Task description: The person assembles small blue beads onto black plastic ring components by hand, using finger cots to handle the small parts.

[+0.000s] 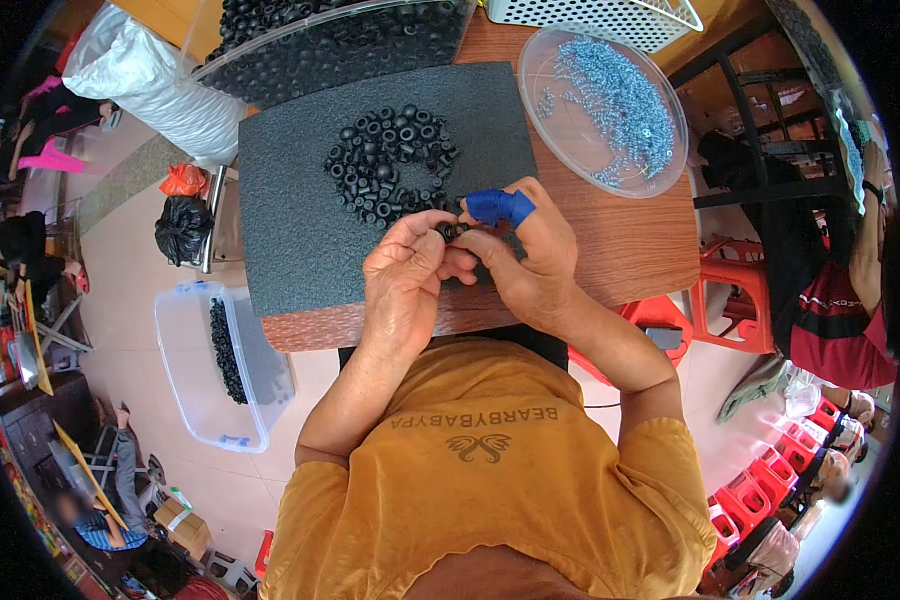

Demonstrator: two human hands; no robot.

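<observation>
My left hand [406, 272] and my right hand [530, 255] meet above the near part of a dark textured mat [290, 200]. Between their pinched fingertips is a small round black part [447, 231]; its exact kind is too small to tell. Blue tape [501, 206] wraps one finger of my right hand. Just beyond my fingers, a loose pile of black ring-shaped and knob-like parts [395, 160] lies on the mat. To the right, a shallow round clear tray [536, 128] holds many tiny bluish pieces [620, 105].
At the table's [640, 240] far side stand a clear bin [340, 45] of black parts and a white perforated basket [610, 18]. Left on the floor are a white sack [150, 75] and a clear tub [185, 370]. Red stools [735, 300] and another person [840, 310] are at right.
</observation>
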